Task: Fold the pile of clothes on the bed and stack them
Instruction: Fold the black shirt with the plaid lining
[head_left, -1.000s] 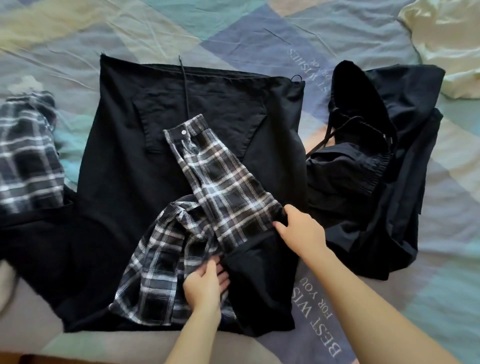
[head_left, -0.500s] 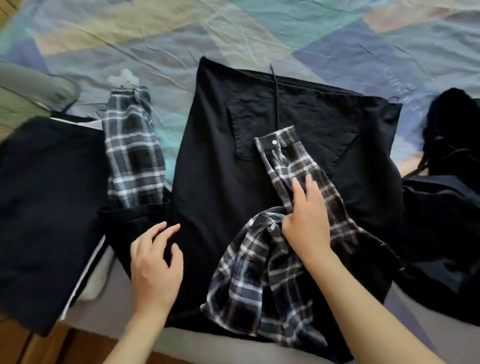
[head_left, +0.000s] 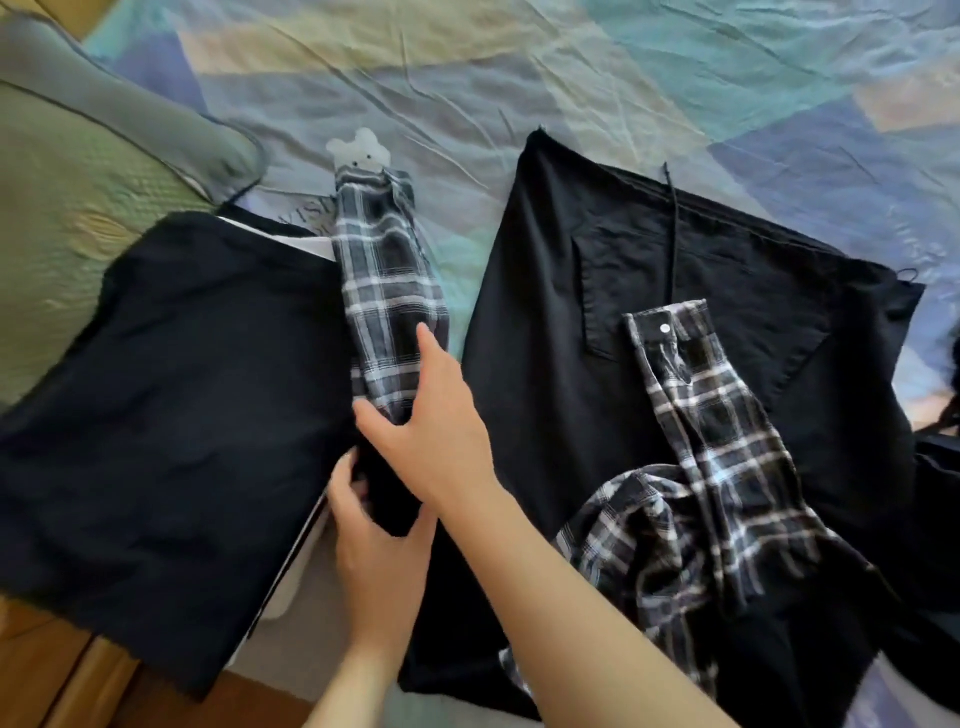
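A black garment (head_left: 545, 338) with plaid sleeves lies spread on the patchwork bedsheet (head_left: 519, 67). Its right plaid sleeve (head_left: 711, 441) is folded across the black body. The left plaid sleeve (head_left: 387, 280) stretches away from me, between the garment and a folded black stack (head_left: 171, 395) on the left. My right hand (head_left: 431, 431) reaches across and closes thumb and fingers around the near end of that left sleeve. Just below it, my left hand (head_left: 374, 551) grips the black fabric where the sleeve joins the body.
A green-grey pillow (head_left: 78, 171) lies at the upper left. A small white bear-shaped item (head_left: 358, 150) sits at the far tip of the left sleeve. More black clothes (head_left: 940, 467) show at the right edge. The wooden bed edge (head_left: 52, 675) is at the bottom left.
The view has swung left. My right hand left the folded right sleeve and crossed to the left sleeve. My left hand moved onto the black fabric at its base.
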